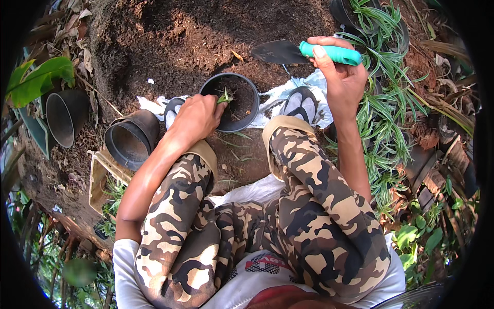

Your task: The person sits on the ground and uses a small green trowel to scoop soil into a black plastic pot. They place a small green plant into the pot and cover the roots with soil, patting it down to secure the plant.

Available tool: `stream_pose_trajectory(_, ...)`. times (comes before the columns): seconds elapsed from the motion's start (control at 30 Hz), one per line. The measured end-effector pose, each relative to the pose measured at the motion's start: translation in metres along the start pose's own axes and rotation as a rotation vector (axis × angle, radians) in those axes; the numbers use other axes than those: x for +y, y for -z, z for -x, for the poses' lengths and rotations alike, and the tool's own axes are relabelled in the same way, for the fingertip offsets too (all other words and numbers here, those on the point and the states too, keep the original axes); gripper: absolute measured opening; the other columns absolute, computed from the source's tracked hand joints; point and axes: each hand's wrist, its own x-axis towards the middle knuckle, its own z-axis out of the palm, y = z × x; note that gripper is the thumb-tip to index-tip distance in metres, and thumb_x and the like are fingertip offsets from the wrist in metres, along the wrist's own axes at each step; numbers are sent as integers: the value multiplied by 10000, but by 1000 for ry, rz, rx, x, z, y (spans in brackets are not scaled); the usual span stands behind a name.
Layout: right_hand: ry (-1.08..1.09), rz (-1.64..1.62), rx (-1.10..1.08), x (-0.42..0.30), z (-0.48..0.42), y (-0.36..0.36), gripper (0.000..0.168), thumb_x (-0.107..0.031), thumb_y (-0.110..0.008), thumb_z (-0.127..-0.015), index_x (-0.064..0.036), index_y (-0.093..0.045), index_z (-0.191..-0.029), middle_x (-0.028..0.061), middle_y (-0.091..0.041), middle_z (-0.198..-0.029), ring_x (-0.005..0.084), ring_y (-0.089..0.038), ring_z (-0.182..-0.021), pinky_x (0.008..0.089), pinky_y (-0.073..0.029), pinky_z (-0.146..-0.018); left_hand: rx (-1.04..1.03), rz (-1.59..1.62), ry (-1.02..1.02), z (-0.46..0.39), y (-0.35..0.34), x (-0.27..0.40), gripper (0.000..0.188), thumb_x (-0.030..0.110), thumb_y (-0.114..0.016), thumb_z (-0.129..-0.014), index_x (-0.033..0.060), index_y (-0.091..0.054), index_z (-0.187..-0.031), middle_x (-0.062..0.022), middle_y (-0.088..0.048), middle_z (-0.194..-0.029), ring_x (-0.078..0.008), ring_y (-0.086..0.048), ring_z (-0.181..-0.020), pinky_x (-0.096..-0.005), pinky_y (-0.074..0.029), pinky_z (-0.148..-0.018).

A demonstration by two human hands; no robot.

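My left hand (pixel 200 116) reaches over the near left rim of a black plastic plant pot (pixel 256 96). Its fingers pinch a small green plant cutting (pixel 225 96) above the dark soil (pixel 243 110) inside. The cutting's lower end is hard to make out. Up to the right, my right hand (pixel 341 73) grips the turquoise handle of a garden hand trowel (pixel 332 53). The trowel's dark blade (pixel 278 52) points left over the soil heap, apart from the pot and behind its right side.
A heap of loose brown soil (pixel 166 46) lies beyond the pot. Potted spider plants (pixel 386 116) line the right side. Stacked empty pots (pixel 131 139), another pot (pixel 65 117) and a cream plastic basket (pixel 100 181) are at left. White plastic sheeting (pixel 270 102) lies under my feet.
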Motion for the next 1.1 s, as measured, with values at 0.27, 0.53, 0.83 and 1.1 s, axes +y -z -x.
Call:
stream_pose_trajectory(0.27,-42,24,21,-3,2,4,232,-13,-777,-1020,62,-716,-1231,160,-783,-1195,176,-757,-1065,303,-614,-952,29,40,18,5,20,12,371,271,-636,-1109,-51,-727,-950,-324,-693,-827,-524,-700,-865,-592,-540,-788)
stream_pose_trajectory(0.53,-37,-4,26,1,3,4,228,-14,-786,-1013,56,-721,-1220,158,-786,-1191,170,-755,-1058,297,-614,-944,-5,-21,-2,7,4,11,347,287,-656,-1091,-29,-756,-988,-301,-713,-795,-514,-718,-822,-580,-567,-764)
stream_pose_trajectory(0.83,-96,41,27,2,3,1,230,-25,-805,-1002,46,-736,-1209,133,-784,-1172,151,-747,-1045,285,-608,-930,77,-200,-136,-11,-29,4,331,262,-677,-1055,1,-730,-859,-271,-708,-720,-466,-730,-676,-540,-586,-620)
stream_pose_trajectory(1.1,-109,159,147,14,2,2,209,-28,-800,-1006,60,-734,-1183,125,-787,-1073,159,-769,-936,277,-630,-831,167,-272,-161,-15,-47,2,265,193,-664,-1005,15,-728,-820,-223,-716,-694,-404,-753,-654,-498,-597,-593)
